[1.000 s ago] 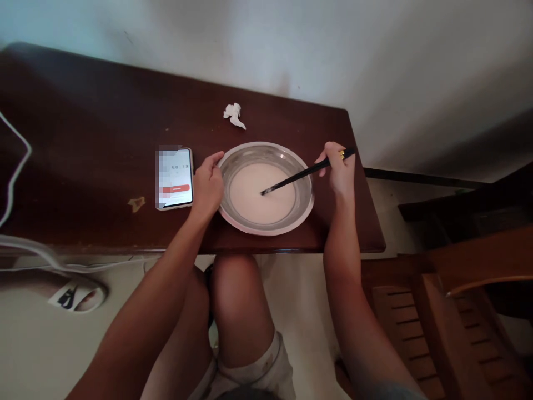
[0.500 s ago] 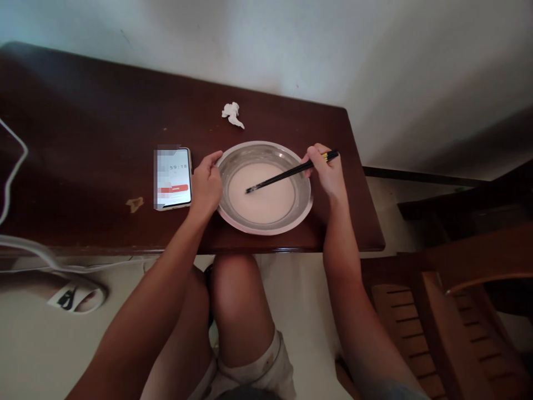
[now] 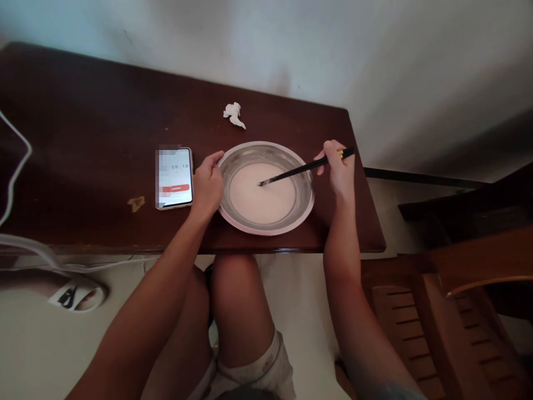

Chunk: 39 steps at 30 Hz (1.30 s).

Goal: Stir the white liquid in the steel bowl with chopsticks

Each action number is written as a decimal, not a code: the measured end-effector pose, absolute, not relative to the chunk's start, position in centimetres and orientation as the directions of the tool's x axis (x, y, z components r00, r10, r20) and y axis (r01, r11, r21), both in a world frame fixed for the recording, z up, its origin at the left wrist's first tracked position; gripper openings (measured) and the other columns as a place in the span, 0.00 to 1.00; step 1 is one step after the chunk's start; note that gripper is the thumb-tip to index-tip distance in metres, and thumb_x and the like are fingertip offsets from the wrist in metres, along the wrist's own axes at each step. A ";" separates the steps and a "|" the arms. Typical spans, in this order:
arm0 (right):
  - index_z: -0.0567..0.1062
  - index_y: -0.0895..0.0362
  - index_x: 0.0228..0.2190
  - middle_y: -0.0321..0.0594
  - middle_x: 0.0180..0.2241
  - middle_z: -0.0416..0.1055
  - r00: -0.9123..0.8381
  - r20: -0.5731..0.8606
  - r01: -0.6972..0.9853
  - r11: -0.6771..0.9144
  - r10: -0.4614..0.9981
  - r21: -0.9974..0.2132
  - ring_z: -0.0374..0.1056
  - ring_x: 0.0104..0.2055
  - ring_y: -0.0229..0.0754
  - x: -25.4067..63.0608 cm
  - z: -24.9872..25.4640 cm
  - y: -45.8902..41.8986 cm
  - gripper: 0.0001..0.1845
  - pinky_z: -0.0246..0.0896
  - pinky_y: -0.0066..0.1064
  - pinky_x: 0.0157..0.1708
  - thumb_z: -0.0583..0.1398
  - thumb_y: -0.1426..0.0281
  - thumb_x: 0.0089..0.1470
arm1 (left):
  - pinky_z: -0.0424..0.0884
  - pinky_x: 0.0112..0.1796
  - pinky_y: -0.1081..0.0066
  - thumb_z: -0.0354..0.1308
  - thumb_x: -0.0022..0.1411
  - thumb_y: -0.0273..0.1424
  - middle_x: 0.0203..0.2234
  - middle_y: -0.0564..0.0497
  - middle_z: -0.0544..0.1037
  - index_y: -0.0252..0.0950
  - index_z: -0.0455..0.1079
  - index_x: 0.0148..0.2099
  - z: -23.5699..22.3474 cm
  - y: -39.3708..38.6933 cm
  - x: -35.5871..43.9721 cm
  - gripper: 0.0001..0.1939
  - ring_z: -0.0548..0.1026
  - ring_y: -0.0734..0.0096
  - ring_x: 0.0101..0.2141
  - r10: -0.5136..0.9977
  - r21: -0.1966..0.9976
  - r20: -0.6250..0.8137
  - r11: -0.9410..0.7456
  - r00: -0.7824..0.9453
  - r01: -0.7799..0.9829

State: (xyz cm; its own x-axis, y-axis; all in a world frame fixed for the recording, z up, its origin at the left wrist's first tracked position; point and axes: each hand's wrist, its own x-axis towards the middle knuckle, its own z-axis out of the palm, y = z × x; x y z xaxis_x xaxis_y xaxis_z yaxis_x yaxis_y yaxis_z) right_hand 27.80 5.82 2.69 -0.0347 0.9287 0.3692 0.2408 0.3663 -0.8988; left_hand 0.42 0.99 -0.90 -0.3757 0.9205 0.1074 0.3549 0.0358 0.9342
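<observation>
A round metal bowl (image 3: 306, 208) holding pale white liquid sits near the front edge of a dark wooden table (image 3: 91, 144). My left hand (image 3: 207, 186) grips the bowl's left rim. My right hand (image 3: 339, 169) is closed around a pair of black chopsticks (image 3: 295, 171), just off the bowl's right rim. The chopstick tips dip into the liquid close to the bowl's middle.
A phone (image 3: 175, 178) with a lit screen lies just left of my left hand. A crumpled white tissue (image 3: 234, 114) rests behind the bowl, near the wall. White cables (image 3: 16, 161) run along the table's left end. Wooden furniture (image 3: 453, 311) stands to the right. My knee is under the table.
My right hand swung left with the chopsticks, then back to the right; the tips moved across the liquid. My left hand and the bowl stayed put.
</observation>
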 end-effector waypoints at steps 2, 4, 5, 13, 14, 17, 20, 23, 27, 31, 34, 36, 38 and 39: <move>0.73 0.52 0.22 0.31 0.16 0.60 -0.031 0.368 0.234 0.365 0.929 -0.901 0.61 0.19 0.35 27.8 2.7 5.8 0.29 0.59 0.32 0.23 0.56 0.41 0.55 | 0.65 0.61 0.58 0.50 0.63 0.29 0.53 0.46 0.79 0.38 0.75 0.53 -1.0 1.0 0.4 0.18 0.74 0.59 0.55 0.921 0.935 0.108 0.034 -0.374 0.354; 0.74 0.52 0.24 0.31 0.16 0.61 -0.080 0.343 0.228 0.352 0.936 -0.908 0.62 0.19 0.36 27.7 2.6 5.8 0.27 0.59 0.32 0.23 0.57 0.42 0.54 | 0.64 0.62 0.57 0.51 0.63 0.30 0.53 0.46 0.79 0.38 0.74 0.53 -1.1 1.1 0.3 0.19 0.74 0.59 0.56 0.923 0.934 0.111 0.030 -0.367 0.356; 0.75 0.52 0.25 0.32 0.17 0.62 -0.105 0.330 0.226 0.346 0.938 -0.911 0.63 0.20 0.36 27.6 2.6 5.8 0.26 0.60 0.32 0.23 0.58 0.42 0.54 | 0.64 0.62 0.56 0.51 0.63 0.30 0.53 0.45 0.78 0.38 0.74 0.54 -1.1 1.1 0.3 0.19 0.73 0.58 0.56 0.924 0.933 0.113 0.027 -0.364 0.359; 0.73 0.53 0.21 0.32 0.16 0.63 -0.046 0.360 0.226 0.361 0.932 -0.905 0.64 0.20 0.35 27.8 2.5 5.8 0.28 0.62 0.31 0.24 0.56 0.42 0.55 | 0.64 0.62 0.55 0.50 0.64 0.30 0.54 0.43 0.78 0.36 0.74 0.54 -1.0 1.0 0.4 0.19 0.74 0.56 0.56 0.926 0.931 0.112 0.029 -0.360 0.364; 0.73 0.53 0.21 0.32 0.16 0.63 -0.071 0.350 0.226 0.357 0.934 -0.906 0.64 0.20 0.35 27.8 2.5 5.8 0.28 0.62 0.31 0.24 0.57 0.42 0.55 | 0.65 0.62 0.55 0.50 0.64 0.30 0.53 0.44 0.78 0.37 0.74 0.54 -1.0 1.0 0.4 0.19 0.74 0.57 0.56 0.925 0.931 0.113 0.030 -0.364 0.365; 0.73 0.53 0.23 0.32 0.17 0.66 -0.123 0.327 0.229 0.347 0.937 -0.909 0.65 0.20 0.35 27.6 2.5 5.9 0.27 0.62 0.30 0.23 0.59 0.42 0.53 | 0.65 0.61 0.57 0.50 0.63 0.29 0.53 0.46 0.79 0.38 0.74 0.53 -0.9 1.0 0.4 0.19 0.74 0.59 0.56 0.921 0.931 0.116 0.029 -0.372 0.364; 0.73 0.53 0.22 0.32 0.17 0.65 -0.069 0.359 0.215 0.365 0.931 -0.906 0.65 0.20 0.34 27.7 2.5 6.0 0.27 0.63 0.30 0.24 0.57 0.43 0.55 | 0.65 0.61 0.56 0.50 0.63 0.29 0.53 0.45 0.79 0.37 0.74 0.53 -1.1 1.1 0.3 0.19 0.74 0.58 0.56 0.923 0.932 0.115 0.029 -0.369 0.361; 0.73 0.53 0.21 0.32 0.15 0.63 -0.059 0.367 0.201 0.371 0.929 -0.907 0.64 0.19 0.35 27.8 2.5 5.9 0.29 0.63 0.31 0.24 0.56 0.42 0.55 | 0.65 0.61 0.57 0.50 0.63 0.29 0.53 0.46 0.79 0.38 0.75 0.53 -1.2 1.1 0.3 0.19 0.74 0.58 0.55 0.922 0.935 0.117 0.024 -0.370 0.355; 0.74 0.53 0.22 0.32 0.17 0.65 -0.148 0.330 0.210 0.356 0.932 -0.911 0.64 0.19 0.35 27.6 2.4 5.9 0.29 0.62 0.31 0.23 0.58 0.41 0.52 | 0.66 0.61 0.58 0.49 0.63 0.27 0.54 0.44 0.79 0.35 0.74 0.54 -1.2 1.2 0.3 0.21 0.74 0.59 0.56 0.920 0.926 0.127 0.023 -0.370 0.376; 0.73 0.53 0.21 0.32 0.16 0.64 -0.070 0.350 0.211 0.357 0.934 -0.910 0.63 0.19 0.34 27.6 2.6 5.9 0.30 0.62 0.32 0.24 0.57 0.40 0.53 | 0.65 0.61 0.58 0.48 0.63 0.27 0.54 0.44 0.78 0.35 0.74 0.55 -1.2 1.2 0.3 0.21 0.74 0.59 0.56 0.923 0.925 0.122 0.028 -0.365 0.379; 0.74 0.53 0.23 0.32 0.15 0.62 -0.079 0.329 0.227 0.338 0.941 -0.913 0.63 0.19 0.35 27.5 2.7 5.9 0.30 0.62 0.32 0.23 0.56 0.40 0.54 | 0.66 0.60 0.58 0.48 0.63 0.26 0.55 0.42 0.77 0.33 0.73 0.56 -1.1 1.2 0.4 0.21 0.74 0.58 0.57 0.927 0.924 0.114 0.034 -0.358 0.380; 0.75 0.53 0.24 0.32 0.16 0.63 -0.123 0.311 0.237 0.332 0.942 -0.913 0.64 0.20 0.35 27.4 2.6 5.9 0.28 0.61 0.31 0.23 0.57 0.41 0.53 | 0.66 0.60 0.58 0.47 0.63 0.25 0.55 0.40 0.77 0.31 0.73 0.56 -1.0 1.2 0.4 0.22 0.73 0.58 0.57 0.926 0.918 0.116 0.039 -0.359 0.395; 0.75 0.53 0.25 0.32 0.18 0.64 -0.130 0.317 0.238 0.339 0.940 -0.910 0.64 0.20 0.35 27.4 2.6 5.9 0.27 0.61 0.31 0.24 0.58 0.42 0.54 | 0.65 0.61 0.58 0.47 0.63 0.25 0.55 0.41 0.77 0.32 0.73 0.56 -0.9 1.2 0.3 0.22 0.73 0.58 0.57 0.925 0.916 0.118 0.039 -0.361 0.399; 0.74 0.53 0.24 0.32 0.18 0.64 -0.113 0.328 0.238 0.346 0.938 -0.908 0.63 0.20 0.34 27.5 2.6 5.9 0.27 0.61 0.31 0.24 0.58 0.43 0.54 | 0.65 0.61 0.58 0.48 0.63 0.26 0.55 0.42 0.77 0.33 0.73 0.55 -1.0 1.2 0.3 0.21 0.73 0.59 0.57 0.926 0.918 0.117 0.038 -0.360 0.396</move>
State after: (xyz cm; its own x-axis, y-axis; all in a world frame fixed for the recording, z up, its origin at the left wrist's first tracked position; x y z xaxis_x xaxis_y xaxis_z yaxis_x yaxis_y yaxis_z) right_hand 27.51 5.95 2.60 -0.1126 0.9379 0.3282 0.2376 0.3461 -0.9076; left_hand 0.29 1.22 -0.97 -0.3597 0.9257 0.1170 0.3959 0.0379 0.9175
